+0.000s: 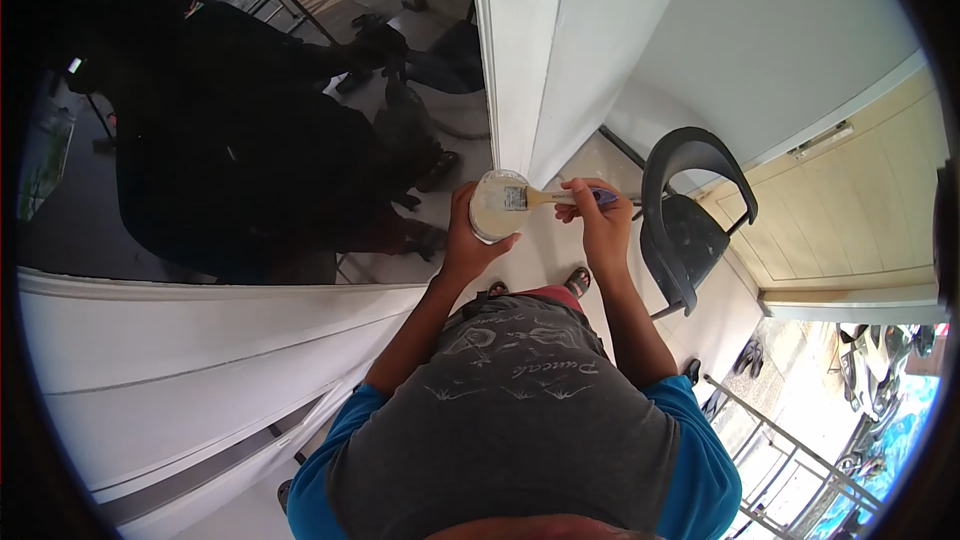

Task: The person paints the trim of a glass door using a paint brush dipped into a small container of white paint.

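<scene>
A round tub of pale cream paint sits in my left hand, whose fingers and thumb wrap round its side. My right hand pinches the handle of a paintbrush, which has a purple end. The brush lies level across the top of the tub, its metal band and bristles over the paint. Whether the bristles touch the paint I cannot tell. Just beyond the tub stands a white frame edge.
Dark reflective glass fills the left, above white panelling. A black chair stands at the right, before a cream door. Sandals and a metal rack are at the lower right.
</scene>
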The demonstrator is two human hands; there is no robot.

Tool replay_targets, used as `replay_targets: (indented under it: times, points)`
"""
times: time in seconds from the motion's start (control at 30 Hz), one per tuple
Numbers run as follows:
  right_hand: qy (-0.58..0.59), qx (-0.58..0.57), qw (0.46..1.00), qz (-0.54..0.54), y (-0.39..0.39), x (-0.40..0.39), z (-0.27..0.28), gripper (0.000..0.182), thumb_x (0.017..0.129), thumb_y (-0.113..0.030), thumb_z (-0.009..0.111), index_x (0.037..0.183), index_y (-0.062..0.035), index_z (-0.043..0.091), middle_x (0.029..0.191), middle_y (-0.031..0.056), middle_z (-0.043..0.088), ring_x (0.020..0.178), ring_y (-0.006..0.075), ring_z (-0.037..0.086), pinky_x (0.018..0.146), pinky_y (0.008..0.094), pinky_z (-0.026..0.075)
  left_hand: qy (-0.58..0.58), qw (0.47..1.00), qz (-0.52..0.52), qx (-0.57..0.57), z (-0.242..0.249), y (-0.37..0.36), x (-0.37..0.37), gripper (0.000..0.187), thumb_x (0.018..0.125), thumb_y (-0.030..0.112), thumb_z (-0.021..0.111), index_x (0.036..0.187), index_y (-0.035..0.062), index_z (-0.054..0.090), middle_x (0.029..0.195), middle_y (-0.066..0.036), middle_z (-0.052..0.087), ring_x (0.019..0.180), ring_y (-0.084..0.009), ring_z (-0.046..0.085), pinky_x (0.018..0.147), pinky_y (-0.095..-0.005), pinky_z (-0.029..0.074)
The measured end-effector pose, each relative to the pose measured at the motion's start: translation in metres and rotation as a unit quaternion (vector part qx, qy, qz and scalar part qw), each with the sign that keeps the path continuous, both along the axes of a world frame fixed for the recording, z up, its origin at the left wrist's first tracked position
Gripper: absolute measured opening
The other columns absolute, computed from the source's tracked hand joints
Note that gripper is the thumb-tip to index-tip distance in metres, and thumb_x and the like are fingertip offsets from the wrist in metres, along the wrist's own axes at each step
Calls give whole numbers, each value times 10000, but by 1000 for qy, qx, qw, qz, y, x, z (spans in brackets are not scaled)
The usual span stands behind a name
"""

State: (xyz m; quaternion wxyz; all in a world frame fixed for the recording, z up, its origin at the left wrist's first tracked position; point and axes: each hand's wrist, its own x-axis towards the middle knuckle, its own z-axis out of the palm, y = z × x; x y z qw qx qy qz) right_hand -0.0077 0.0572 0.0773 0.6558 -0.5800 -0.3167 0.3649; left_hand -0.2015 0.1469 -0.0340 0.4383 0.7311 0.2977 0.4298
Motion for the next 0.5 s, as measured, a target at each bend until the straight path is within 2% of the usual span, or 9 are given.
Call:
replay_targets:
  times: [0.13, 0.17, 0.23, 0.27, 0.33, 0.43, 0.5]
  points:
    - [105, 32, 994, -18, -7, 2, -14, 356, 1053, -275, 605, 1048, 72, 687, 767, 129, 697, 661, 176, 665, 650, 301, 535, 9, 1000, -3, -10, -2, -1, 2, 957, 656, 111, 939, 1439, 29, 395, 1394, -165, 422, 1323, -320, 467, 1123, -437, 397]
    - [107, 31, 994, -22, -8, 4, -20, 356, 1053, -275, 605, 1048, 72, 687, 767, 129, 697, 661, 176, 665, 650, 301, 535, 23, 1000, 9, -5, -2, -2, 2, 967, 653, 107, 944, 1441, 28, 388, 1386, -149, 444, 1313, -288, 486, 1113, -420, 405]
    - [238, 102, 965, -34, -8, 10, -30, 334, 1064, -241, 580, 1087, 81, 666, 812, 138, 698, 725, 198, 681, 685, 312, 545, 37, 999, 17, 0, -3, -3, 3, 978, 649, 104, 949, 1442, 28, 381, 1378, -134, 467, 1302, -257, 505, 1104, -404, 412]
    - [239, 102, 965, -38, -6, 14, -33, 334, 1064, -241, 580, 1087, 81, 666, 812, 138, 698, 725, 198, 681, 685, 312, 545, 30, 999, 15, -8, -4, -3, 4, 975, 652, 96, 950, 1440, 28, 379, 1363, -131, 493, 1288, -249, 521, 1094, -402, 424]
    - [339, 126, 930, -68, 3, 19, -36, 351, 1067, -256, 570, 1153, 77, 638, 845, 133, 695, 778, 211, 686, 734, 329, 555, 27, 999, 9, -15, -12, -2, 3, 972, 656, 88, 950, 1438, 28, 377, 1347, -129, 519, 1273, -242, 536, 1084, -401, 436]
    - [321, 143, 930, -111, 28, 23, -49, 363, 1062, -267, 577, 1180, 73, 627, 880, 136, 704, 805, 216, 691, 775, 337, 567, 20, 999, -4, -33, -17, -3, 0, 964, 669, 88, 951, 1439, 30, 373, 1325, -127, 562, 1250, -234, 564, 1066, -397, 457]
    - [332, 143, 923, -134, 49, 25, -56, 379, 1062, -279, 578, 1182, 77, 625, 899, 142, 711, 813, 222, 699, 810, 346, 579, 4, 998, -3, -66, -12, -7, -3, 957, 656, 98, 936, 1437, 23, 388, 1367, -137, 454, 1292, -281, 504, 1095, -414, 419]
